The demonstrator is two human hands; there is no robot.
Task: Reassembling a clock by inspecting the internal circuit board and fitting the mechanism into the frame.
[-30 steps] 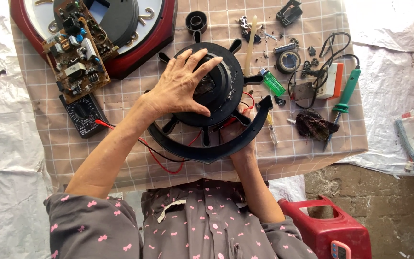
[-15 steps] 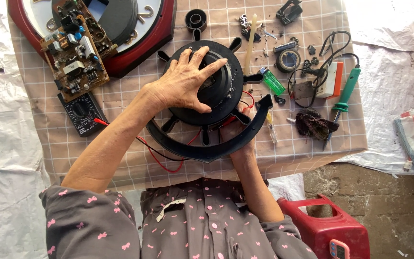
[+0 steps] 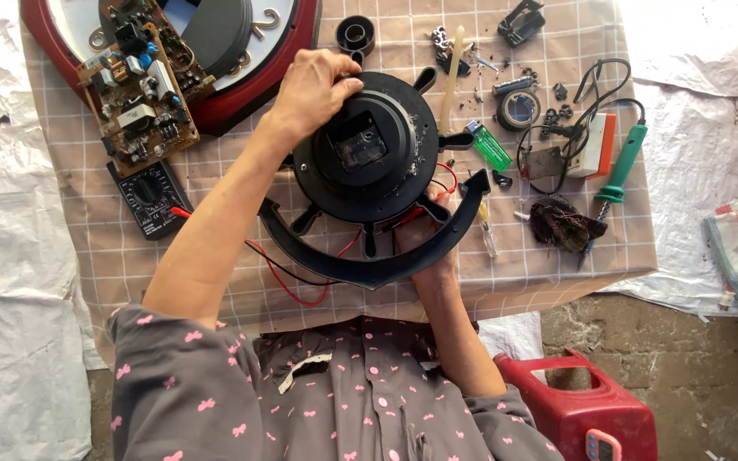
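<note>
A black round housing with spokes and a curved outer rim lies on the checked cloth. My left hand grips the hub's upper-left edge, fingers curled over it. A small square opening shows in the middle of the hub. My right hand reaches under the lower-right spokes and holds the housing from below; most of it is hidden. Red and black wires trail out from under the rim toward me.
A brown circuit board rests on a red round casing at far left, with a black multimeter below. To the right lie a green lighter, a tape roll and a green-handled soldering iron. A red plastic stool stands near my right.
My left hand has slid from flat on the hub's centre up to its far-left edge, uncovering the middle. The right hand stays under the housing.
</note>
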